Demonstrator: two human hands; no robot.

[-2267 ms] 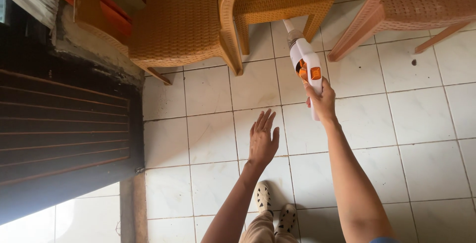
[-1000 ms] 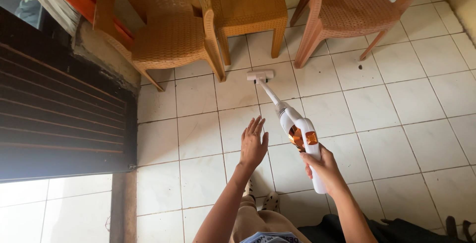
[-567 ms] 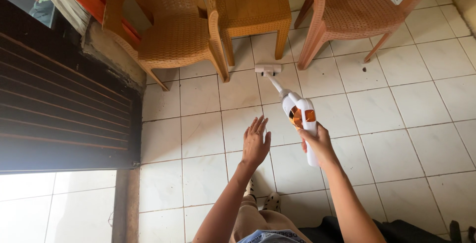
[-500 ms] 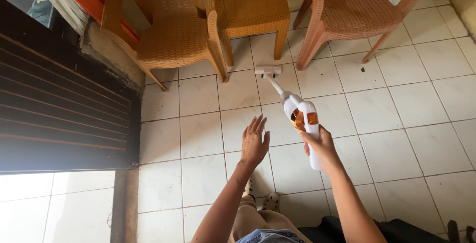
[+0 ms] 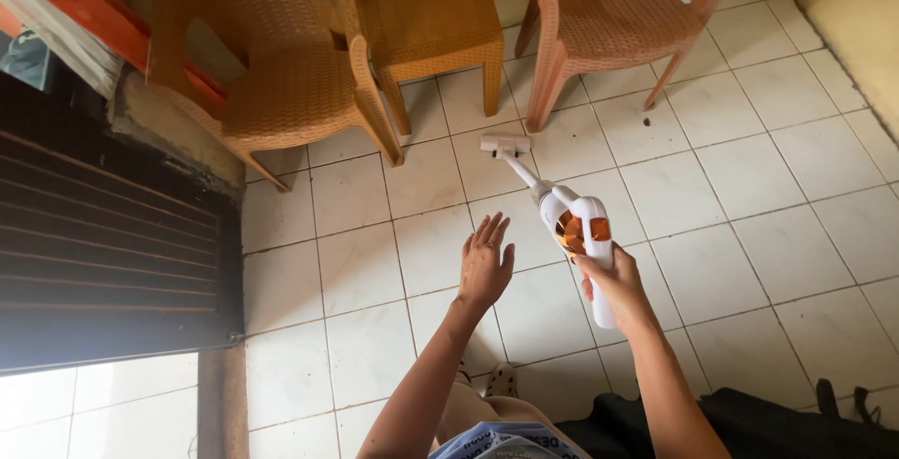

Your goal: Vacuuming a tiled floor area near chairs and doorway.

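Your right hand is clenched around the handle of a white and orange stick vacuum, gripping it from behind at its rear end. The vacuum slopes down and away from you, and its floor head rests on the white tiled floor, just in front of the small brown table and beside the front leg of the right-hand woven chair. Your left hand is released, fingers spread, palm down, hovering above the tiles to the left of the vacuum body and holding nothing. A second woven chair stands to the left of the table. A dark slatted shutter fills the left side. One sandalled foot shows below your left forearm.
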